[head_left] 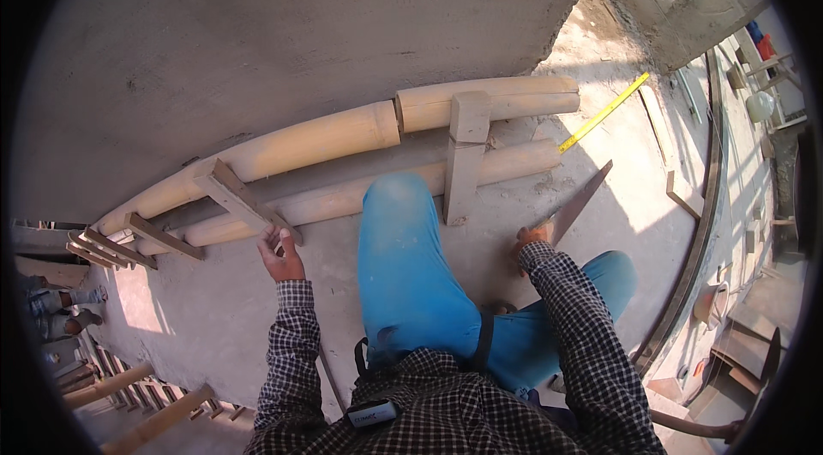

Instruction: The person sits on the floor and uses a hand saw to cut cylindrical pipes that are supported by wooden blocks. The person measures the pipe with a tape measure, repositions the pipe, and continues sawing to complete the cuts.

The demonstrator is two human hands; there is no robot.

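My right hand (pixel 530 242) is closed round the handle end of a handsaw (pixel 583 202), whose tapering blade points away to the right. My left hand (pixel 281 256) is beside the near end of a wooden rung (pixel 233 191), fingers loosely curled and apart, with nothing visible in them. That rung lies across two bamboo poles, a thick far pole (pixel 313 146) and a thinner near pole (pixel 330 204). A second rung (pixel 465 159) crosses them farther right, in front of my knee. The far pole has a cut or gap near its right part.
A grey plastered wall (pixel 300 18) rises behind the poles. A yellow measuring strip (pixel 604 112) lies past their right ends, near wood offcuts (pixel 683 195). A long dark curved-looking bar (pixel 699 232) runs along the right. More bamboo (pixel 163 421) and another person's legs (pixel 64 309) are at left.
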